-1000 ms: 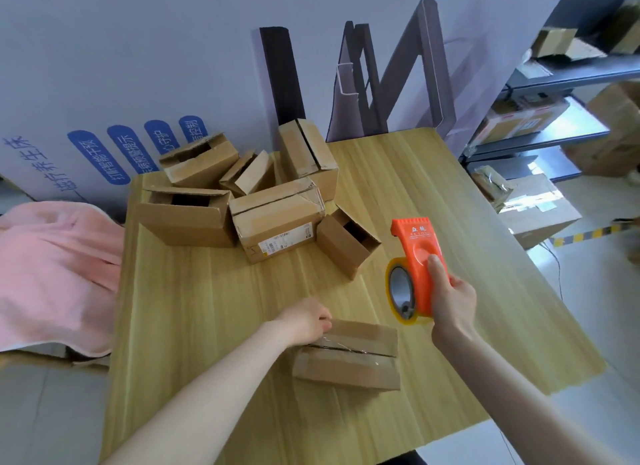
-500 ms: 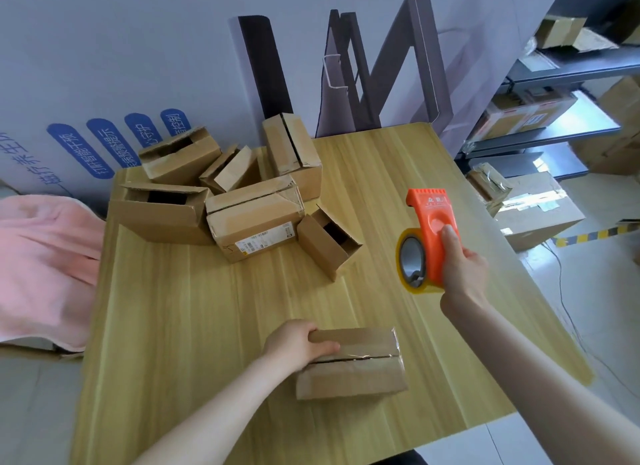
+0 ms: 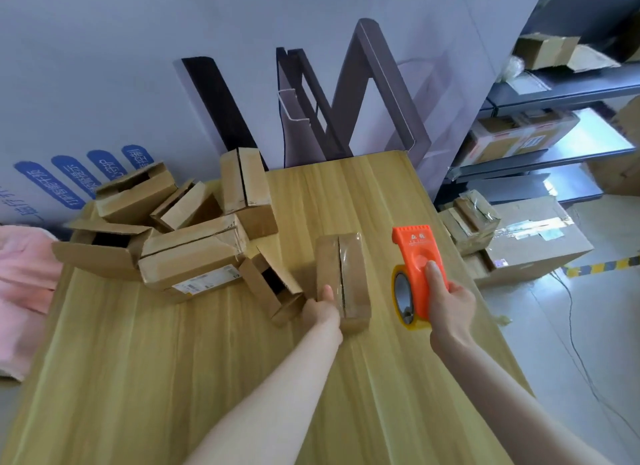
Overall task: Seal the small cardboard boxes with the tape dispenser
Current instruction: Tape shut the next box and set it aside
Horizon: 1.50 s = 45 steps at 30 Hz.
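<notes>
**Q:** What is entered at far left?

**A:** A heap of open boxes [image 3: 187,253], flaps loose, is listed on the surface [image 3: 173,360], left of both hands.

**Q:** And the item being handled?

**A:** One small cardboard box [image 3: 346,267] is recorded at mid-surface, its long axis laid away from the person. Its near end is gripped by the left hand [image 3: 320,310], fingers curled round the left corner. A glossy clear strip is seen along the top seam, so the box is judged already sealed.

**Q:** To its right?

**A:** The orange tape dispenser [image 3: 417,267], yellow tape roll [image 3: 403,300] fitted, is held upright just beside the box and apart from it. It is clasped fully by the right hand [image 3: 452,303], thumb laid on its face. The box lies nearer the left hand, so shifting it is judged that hand's work.
</notes>
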{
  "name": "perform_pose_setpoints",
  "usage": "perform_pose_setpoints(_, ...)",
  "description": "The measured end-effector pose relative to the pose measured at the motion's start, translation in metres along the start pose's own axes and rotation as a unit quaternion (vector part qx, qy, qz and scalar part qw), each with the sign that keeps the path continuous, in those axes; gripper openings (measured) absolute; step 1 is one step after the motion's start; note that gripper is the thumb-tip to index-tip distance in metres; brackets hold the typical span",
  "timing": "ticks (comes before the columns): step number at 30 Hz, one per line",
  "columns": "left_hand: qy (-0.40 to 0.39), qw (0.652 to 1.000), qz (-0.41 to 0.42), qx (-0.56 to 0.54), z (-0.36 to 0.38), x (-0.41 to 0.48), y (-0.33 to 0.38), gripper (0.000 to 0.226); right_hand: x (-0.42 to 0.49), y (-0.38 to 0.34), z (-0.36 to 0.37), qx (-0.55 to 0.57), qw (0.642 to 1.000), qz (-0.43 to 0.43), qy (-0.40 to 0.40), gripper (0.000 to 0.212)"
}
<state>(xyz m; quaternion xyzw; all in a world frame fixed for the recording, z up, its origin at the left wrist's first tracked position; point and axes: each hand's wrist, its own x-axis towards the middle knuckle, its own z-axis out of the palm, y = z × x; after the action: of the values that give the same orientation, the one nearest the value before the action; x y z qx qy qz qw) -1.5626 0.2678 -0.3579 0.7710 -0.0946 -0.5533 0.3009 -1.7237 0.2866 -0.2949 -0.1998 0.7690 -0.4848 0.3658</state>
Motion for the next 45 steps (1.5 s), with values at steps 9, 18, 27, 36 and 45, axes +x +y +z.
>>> perform_pose_setpoints(9,0.024,0.992,-0.015,-0.126,0.073,0.058,0.119,0.048,0.075,-0.019,0.046,0.040,0.995,-0.020,-0.087,0.050)
perform_pose_setpoints(18,0.063,0.973,0.223,-0.003,0.068,0.093,0.178,0.042,0.118,-0.052,0.103,0.053,0.988,-0.040,-0.142,0.047)
perform_pose_setpoints(27,0.338,0.842,0.332,0.259,-0.027,0.050,0.050,0.068,0.084,-0.035,0.103,0.041,0.982,-0.001,-0.182,0.046)
perform_pose_setpoints(36,0.195,0.838,0.222,0.458,-0.042,0.077,0.031,0.064,0.043,-0.017,0.100,0.021,0.975,0.006,-0.223,0.045)
perform_pose_setpoints(45,-0.070,0.636,0.425,0.641,-0.142,0.070,-0.015,0.073,-0.013,0.002,0.085,-0.018,0.960,0.008,-0.279,0.038)
